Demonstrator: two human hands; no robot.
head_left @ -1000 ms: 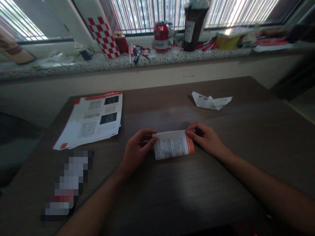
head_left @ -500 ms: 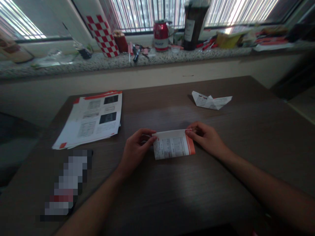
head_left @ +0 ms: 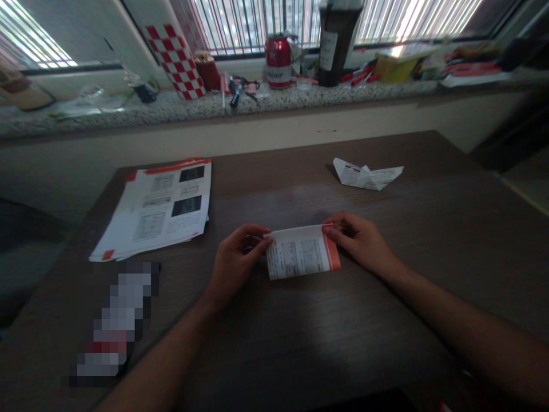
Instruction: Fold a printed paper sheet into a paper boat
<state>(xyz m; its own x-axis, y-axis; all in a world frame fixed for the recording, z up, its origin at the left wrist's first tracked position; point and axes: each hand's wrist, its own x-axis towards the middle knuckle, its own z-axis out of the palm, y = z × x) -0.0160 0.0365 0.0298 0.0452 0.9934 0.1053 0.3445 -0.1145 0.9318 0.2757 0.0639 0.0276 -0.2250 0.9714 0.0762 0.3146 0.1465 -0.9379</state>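
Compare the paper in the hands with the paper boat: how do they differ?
The held paper looks rectangular; the paper boat has pointed ends. The left hand and right hand pinch the held paper; the paper boat rests untouched on the table. Both are white paper with printing.

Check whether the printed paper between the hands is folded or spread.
Folded, apparently: the printed paper forms a small rectangle, far smaller than the stacked sheets on the table.

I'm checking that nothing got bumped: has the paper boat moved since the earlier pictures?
No: the paper boat keeps its place against the far right corner of the table.
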